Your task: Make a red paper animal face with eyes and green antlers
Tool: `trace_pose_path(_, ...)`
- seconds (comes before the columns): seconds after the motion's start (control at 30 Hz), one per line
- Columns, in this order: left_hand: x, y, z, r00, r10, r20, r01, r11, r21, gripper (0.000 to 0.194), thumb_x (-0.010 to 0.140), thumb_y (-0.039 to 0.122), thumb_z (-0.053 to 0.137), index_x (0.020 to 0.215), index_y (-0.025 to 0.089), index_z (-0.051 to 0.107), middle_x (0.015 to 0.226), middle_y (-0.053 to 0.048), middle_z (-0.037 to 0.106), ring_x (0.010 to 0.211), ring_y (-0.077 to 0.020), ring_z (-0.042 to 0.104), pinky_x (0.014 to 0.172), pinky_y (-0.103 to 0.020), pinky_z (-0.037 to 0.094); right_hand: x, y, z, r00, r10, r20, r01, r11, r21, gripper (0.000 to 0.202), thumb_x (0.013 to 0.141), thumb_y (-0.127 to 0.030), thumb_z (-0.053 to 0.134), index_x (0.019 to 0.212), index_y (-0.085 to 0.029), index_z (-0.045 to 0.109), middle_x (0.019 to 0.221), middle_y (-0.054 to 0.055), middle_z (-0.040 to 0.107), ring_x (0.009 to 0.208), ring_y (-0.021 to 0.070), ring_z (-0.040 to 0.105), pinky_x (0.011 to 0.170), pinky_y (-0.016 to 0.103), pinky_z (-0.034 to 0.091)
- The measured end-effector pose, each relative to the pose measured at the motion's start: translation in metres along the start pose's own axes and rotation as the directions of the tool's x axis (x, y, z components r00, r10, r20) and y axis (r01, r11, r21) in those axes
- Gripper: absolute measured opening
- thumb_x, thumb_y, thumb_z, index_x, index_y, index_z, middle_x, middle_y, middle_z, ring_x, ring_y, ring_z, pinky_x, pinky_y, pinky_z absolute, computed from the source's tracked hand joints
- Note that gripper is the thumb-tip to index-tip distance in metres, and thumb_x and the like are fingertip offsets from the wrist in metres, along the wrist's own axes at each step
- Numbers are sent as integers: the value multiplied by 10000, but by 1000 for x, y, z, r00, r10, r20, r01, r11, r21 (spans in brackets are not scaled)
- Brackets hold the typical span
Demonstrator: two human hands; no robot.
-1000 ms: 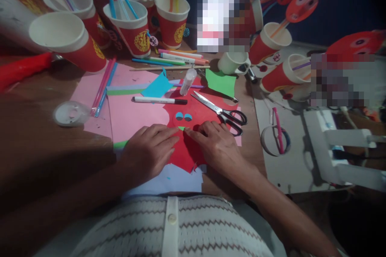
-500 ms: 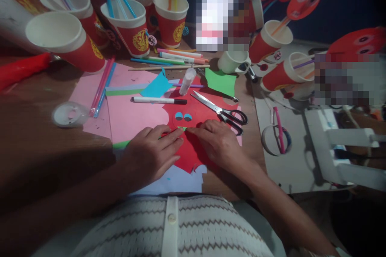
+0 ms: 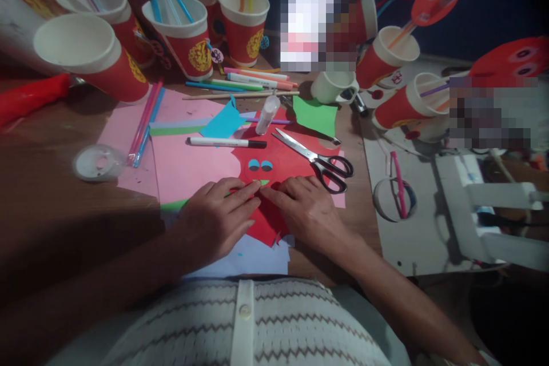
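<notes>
I had the left hand [image 3: 221,214] spread, grip released, fingertips touching the small green piece [image 3: 265,182] on the red paper [image 3: 268,226]; the right hand [image 3: 309,206] touched it too, its grip unclear to me, near the scissors [image 3: 315,158]

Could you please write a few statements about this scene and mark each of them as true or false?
1. The right hand has a fingertip at the small green piece. True.
2. The left hand is holding the scissors. False: the left hand has its fingers on the red paper, and the scissors lie beyond the right hand.
3. Two round blue-and-dark pieces lie side by side, just beyond the small green piece. True.
4. The mug is bright red. False: the mug is pale.
5. The black-capped marker lies across the pink paper and the red paper. True.
</notes>
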State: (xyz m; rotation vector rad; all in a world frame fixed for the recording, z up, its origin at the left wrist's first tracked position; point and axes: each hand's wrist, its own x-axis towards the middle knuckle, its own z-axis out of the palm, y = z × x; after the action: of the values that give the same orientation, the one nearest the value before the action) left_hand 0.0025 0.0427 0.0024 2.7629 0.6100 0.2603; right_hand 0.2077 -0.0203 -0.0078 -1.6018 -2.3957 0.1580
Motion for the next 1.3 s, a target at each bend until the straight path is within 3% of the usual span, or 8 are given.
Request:
trace_pose_path(0.2, 0, -2, -1, 1000, -1, 10, 2, 1000, -27, 285, 851, 221, 491, 1094, 145, 619, 1306, -75, 544, 1061, -277, 495, 795, -424, 473, -1, 1, 4, 999, -2, -41, 0, 999, -43, 325, 898, -127, 439, 1172, -232, 580, 770, 27, 562, 704, 152, 472, 661, 306, 295)
trace_pose_path(0.5, -1, -4, -2, 1000, 3, 6, -2, 998, -66, 292, 850, 197, 490, 1109, 133, 611, 1284, -59, 563, 1059, -271, 493, 811, -429, 480, 2, -2, 0, 1000, 15, -8, -15, 997, -69, 291, 900, -133, 421, 1117, -221, 594, 769, 34, 546, 700, 166, 460, 667, 312, 294)
trace_pose_path(0.73, -3, -8, 0, 995, -32, -94, 23, 995, -98, 266, 834, 116, 465, 1035, 126, 640, 1160, -67, 639, 991, -236, 529, 810, -405, 490, 3, -2, -1, 1000, 7, 4, -7, 996, -93, 301, 878, -108, 433, 1105, -224, 591, 762, 31, 534, 703, 165, 455, 661, 306, 279)
trace_pose_path(1.07, -1, -5, -2, 1000, -25, -13, 24, 998, -57, 269, 832, 165, 508, 1075, 134, 620, 1238, -80, 591, 1009, -254, 503, 795, -414, 485, 1, -2, -1, 1000, 26, 12, -25, 997, -70, 310, 877, -120, 441, 1131, -230, 582, 757, 25, 530, 700, 164, 447, 661, 302, 284)
trace_pose_path(1.3, 0, -5, -3, 999, -37, -27, 36, 998, -53, 243, 839, 179, 506, 1047, 153, 631, 1199, -87, 613, 999, -248, 516, 789, -407, 483, 1, -2, 0, 999, 49, 7, -49, 997, -61, 376, 881, -110, 434, 1217, -241, 539, 792, 27, 560, 720, 156, 461, 685, 305, 288)
